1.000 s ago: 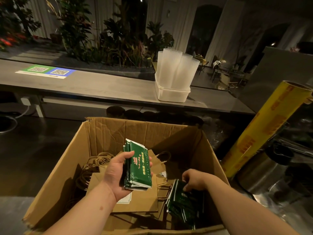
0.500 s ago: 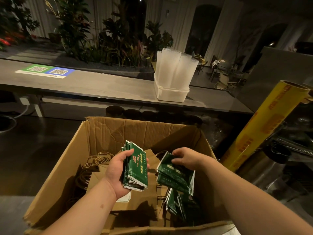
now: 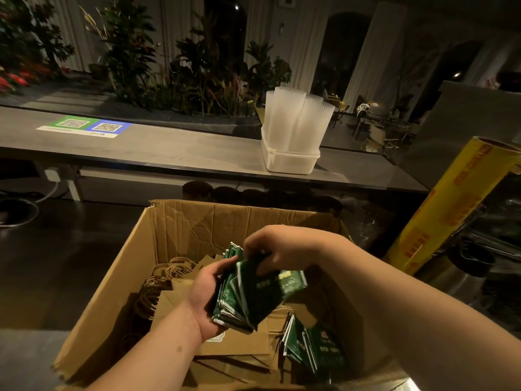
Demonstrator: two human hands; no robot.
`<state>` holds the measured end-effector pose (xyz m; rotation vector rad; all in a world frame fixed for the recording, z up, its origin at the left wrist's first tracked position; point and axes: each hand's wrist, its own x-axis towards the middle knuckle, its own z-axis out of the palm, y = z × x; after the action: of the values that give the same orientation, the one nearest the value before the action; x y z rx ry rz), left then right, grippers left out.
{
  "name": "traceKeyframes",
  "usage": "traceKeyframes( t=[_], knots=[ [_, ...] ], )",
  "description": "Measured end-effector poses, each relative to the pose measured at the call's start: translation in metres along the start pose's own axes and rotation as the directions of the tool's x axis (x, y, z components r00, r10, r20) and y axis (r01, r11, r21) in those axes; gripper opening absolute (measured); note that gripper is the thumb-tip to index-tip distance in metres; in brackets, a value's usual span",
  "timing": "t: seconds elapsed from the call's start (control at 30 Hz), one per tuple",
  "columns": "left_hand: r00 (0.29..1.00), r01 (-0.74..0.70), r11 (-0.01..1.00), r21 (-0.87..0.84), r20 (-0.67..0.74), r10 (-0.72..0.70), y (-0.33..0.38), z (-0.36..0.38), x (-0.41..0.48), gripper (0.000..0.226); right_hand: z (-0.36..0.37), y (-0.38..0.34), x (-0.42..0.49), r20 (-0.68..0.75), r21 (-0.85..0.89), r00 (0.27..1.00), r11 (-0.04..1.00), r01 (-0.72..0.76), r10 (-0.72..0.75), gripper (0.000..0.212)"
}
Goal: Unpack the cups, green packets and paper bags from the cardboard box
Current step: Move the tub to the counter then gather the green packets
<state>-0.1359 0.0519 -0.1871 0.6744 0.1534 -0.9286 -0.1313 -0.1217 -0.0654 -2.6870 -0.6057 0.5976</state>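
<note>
Green packets (image 3: pixel 253 289) fanned above cardboard box (image 3: pixel 180 230); left hand (image 3: pixel 208 294) grips stack from left, right hand (image 3: pixel 276 246) pinches top edge.

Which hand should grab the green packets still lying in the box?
Probably the right hand. The loose packets lie on the right side of the box, below it, while the left hand grips a full stack.
</note>
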Motion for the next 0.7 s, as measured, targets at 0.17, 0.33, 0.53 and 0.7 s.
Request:
traceKeyframes(
  t=[0.17,0.33,0.53,0.7],
  knots=[
    [0.997,-0.03,0.994,-0.108,0.061,0.037,-0.002,-0.002,-0.003,0.059,0.016,-0.024,0.019,-0.13,-0.215,0.984,0.972,0.096,-0.126,0.028],
    [0.99,-0.136,0.981,-0.136,0.009,0.138,0.004,0.0,-0.005,0.06,0.047,-0.007,0.028,-0.527,-0.155,0.85,0.985,-0.081,-0.013,0.068],
    [0.977,-0.209,0.972,-0.106,-0.065,0.203,0.008,0.0,-0.002,0.051,0.085,0.009,0.028,-0.336,0.754,0.706,0.627,-0.194,0.624,0.093],
    [0.979,-0.19,0.977,-0.094,-0.094,0.182,0.005,-0.001,-0.003,0.054,0.09,0.03,0.025,-0.187,0.948,0.727,0.316,-0.043,0.661,0.04]
  ],
)
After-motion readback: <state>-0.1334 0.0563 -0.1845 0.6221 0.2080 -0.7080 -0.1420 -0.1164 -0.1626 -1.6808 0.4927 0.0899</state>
